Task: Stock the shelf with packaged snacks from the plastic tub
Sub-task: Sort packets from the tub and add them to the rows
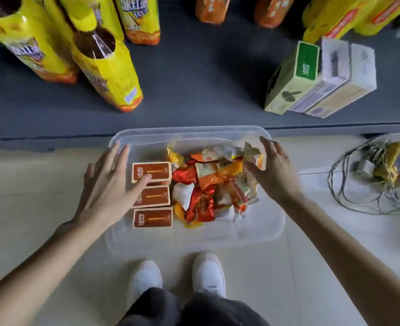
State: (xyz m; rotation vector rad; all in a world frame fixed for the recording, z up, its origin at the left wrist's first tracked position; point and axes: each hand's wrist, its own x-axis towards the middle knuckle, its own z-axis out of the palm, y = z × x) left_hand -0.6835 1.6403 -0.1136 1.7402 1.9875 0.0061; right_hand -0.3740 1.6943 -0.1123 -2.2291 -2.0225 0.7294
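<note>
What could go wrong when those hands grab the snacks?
1. The loose packets lie in a jumbled heap under the right hand; pulling one out might drag others over the rim of the tub.
2. The tall yellow bags on the shelf stand upright and could tip if a reaching arm bumps them.
3. The tangled cable on the floor beside the tub could catch a foot.
</note>
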